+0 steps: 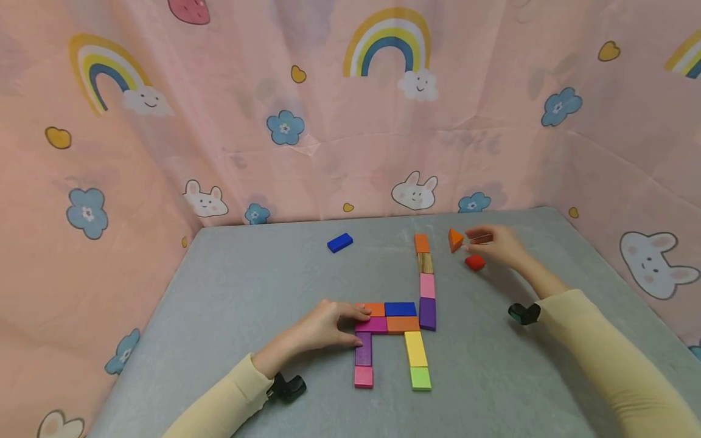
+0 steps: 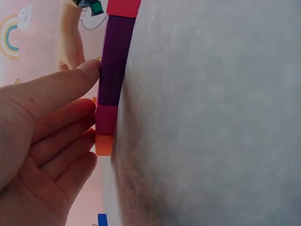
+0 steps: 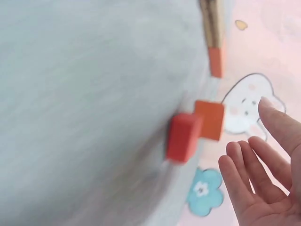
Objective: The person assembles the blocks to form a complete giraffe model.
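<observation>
My left hand (image 1: 323, 325) rests its fingertips at the left end of a flat figure of wooden blocks. Its fingers lie by the orange block (image 1: 374, 308) and the magenta block (image 1: 378, 325). In the left wrist view the thumb touches the purple block (image 2: 115, 61). My right hand (image 1: 497, 244) hovers at the back right with relaxed fingers and nothing in them. Just left of it stands an orange triangular block (image 1: 455, 239); a red block (image 1: 474, 262) lies below its fingertips. In the right wrist view both blocks appear beside the empty hand (image 3: 263, 179).
A column of orange (image 1: 421, 243), wood-grain (image 1: 425, 263), pink (image 1: 427, 285) and purple (image 1: 428, 313) blocks rises at the figure's right. Yellow (image 1: 415, 348) and green (image 1: 420, 378) blocks form one leg. A loose blue block (image 1: 340, 243) lies farther back on the grey table (image 1: 246, 292).
</observation>
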A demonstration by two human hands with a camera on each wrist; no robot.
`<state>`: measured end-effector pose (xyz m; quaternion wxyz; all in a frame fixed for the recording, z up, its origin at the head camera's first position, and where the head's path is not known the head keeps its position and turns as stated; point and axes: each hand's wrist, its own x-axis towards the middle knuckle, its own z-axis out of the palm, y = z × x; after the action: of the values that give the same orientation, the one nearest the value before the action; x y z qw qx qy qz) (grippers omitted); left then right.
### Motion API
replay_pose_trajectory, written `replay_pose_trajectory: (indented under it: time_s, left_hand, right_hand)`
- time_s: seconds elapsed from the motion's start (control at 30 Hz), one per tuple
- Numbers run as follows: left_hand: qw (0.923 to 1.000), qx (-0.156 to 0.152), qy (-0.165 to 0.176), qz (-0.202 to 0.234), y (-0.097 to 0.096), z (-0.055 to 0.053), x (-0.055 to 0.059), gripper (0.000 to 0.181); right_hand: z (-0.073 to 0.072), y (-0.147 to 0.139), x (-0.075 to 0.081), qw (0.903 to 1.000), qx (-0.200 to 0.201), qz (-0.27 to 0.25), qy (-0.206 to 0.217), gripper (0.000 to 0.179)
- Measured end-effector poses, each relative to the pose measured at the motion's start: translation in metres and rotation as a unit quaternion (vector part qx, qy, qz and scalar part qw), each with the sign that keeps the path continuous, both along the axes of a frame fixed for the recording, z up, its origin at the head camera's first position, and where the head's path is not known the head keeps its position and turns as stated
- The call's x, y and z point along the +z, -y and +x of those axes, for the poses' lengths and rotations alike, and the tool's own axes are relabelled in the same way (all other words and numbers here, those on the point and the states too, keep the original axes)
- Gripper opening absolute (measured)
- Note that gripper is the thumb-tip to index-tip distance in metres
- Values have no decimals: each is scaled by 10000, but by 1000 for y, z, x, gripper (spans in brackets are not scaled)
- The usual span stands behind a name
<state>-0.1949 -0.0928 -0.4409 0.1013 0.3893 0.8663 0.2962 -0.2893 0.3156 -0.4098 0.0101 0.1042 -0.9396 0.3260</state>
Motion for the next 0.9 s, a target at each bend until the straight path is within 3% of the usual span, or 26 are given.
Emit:
replay_pose_trajectory:
  time_s: [0.17, 0.33, 0.57, 0.9]
  left_hand:
    - [10000, -20, -54, -5, 1, 0, -1, 46]
    - [10000, -32, -58, 26, 1, -1, -1, 46]
    - [10000, -13, -35, -16, 1, 0, -1, 46]
    - [10000, -9, -31, -5, 1, 0, 0, 46]
  right_hand:
    - [12, -19, -10, 9998, 25, 93, -154, 47]
    - [17, -29, -21, 9998, 11, 206, 74, 51]
    - [17, -29, -31, 9988, -53, 372, 309, 59]
    - [14, -26, -32, 9981, -167, 456, 385, 60]
